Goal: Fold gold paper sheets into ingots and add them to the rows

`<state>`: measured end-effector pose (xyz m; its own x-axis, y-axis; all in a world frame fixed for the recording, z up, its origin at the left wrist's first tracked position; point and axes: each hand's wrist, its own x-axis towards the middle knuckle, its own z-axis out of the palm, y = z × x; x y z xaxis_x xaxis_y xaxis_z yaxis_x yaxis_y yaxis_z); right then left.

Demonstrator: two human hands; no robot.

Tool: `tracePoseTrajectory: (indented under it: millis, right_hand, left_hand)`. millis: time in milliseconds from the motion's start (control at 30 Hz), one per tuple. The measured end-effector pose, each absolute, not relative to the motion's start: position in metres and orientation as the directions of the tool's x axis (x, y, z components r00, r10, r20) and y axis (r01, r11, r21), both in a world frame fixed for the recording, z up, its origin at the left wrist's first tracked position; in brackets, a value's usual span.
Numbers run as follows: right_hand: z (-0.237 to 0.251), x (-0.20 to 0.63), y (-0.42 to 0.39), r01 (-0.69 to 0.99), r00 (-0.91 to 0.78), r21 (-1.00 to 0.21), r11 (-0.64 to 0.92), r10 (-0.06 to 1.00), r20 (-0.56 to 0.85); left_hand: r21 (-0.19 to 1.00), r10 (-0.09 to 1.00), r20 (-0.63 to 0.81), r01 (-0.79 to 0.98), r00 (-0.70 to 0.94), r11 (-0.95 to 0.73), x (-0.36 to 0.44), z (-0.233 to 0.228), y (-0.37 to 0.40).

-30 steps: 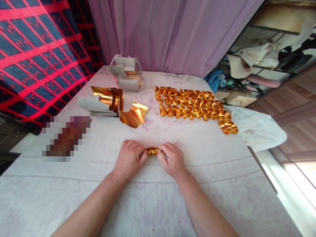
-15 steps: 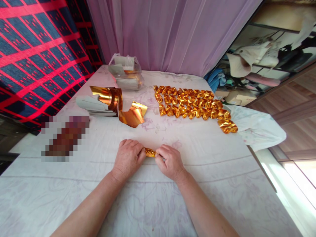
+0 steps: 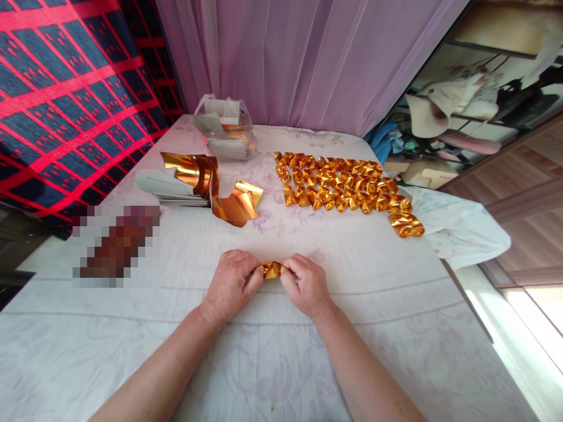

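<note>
- Left hand (image 3: pixel 232 285) and right hand (image 3: pixel 307 285): both lie low on the bench (image 3: pixel 396 328), which is covered with a white floral cloth, at about 6 o'clock in the view; each pinches one end of the small folded gold foil piece (image 3: pixel 271 269) between thumb and fingertips.
- Small folded gold foil piece: held between the two hands, just above or touching the cloth; which, cannot be told. It looks very light, thin and crease-holding, slick on its shiny face and easily crushed, so a light fingertip grip at the two ends seems best.
- Rows of finished folded gold foil pieces (image 3: pixel 347 189): packed close together at 1 o'clock, well apart from the hands.
- Curled sheets of gold foil (image 3: pixel 211 184): at 11 o'clock, resting on a stack of flat pale sheets (image 3: pixel 169 189).
- Clear plastic bag of sheets (image 3: pixel 225 129): at 12 o'clock, near the pale purple curtain (image 3: pixel 308 58).
- Nothing stands between the hands and the rows.
</note>
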<state>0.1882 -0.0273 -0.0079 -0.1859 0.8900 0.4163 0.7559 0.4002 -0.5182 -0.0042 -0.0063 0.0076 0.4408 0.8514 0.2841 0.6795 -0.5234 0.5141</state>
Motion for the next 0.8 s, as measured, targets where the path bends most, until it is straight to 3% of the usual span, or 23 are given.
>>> tracePoseTrajectory:
  millis: [200, 467, 800]
  right_hand:
    - [-0.008, 0.189, -0.027, 0.739, -0.214, -0.52, 0.429, 0.88, 0.423]
    - [0.0, 0.186, -0.028, 0.677, -0.253, -0.539, 0.502, 0.845, 0.47]
    - [0.002, 0.188, -0.029, 0.601, -0.278, -0.618, 0.507, 0.857, 0.433]
  left_hand:
    - [0.43, 0.868, 0.265, 0.754, 0.42, -0.496, -0.004, 0.008, -0.007]
    - [0.463, 0.894, 0.211, 0.764, 0.396, -0.448, -0.006, 0.007, -0.004]
    - [0.533, 0.861, 0.218, 0.683, 0.459, -0.499, -0.007, 0.008, -0.004]
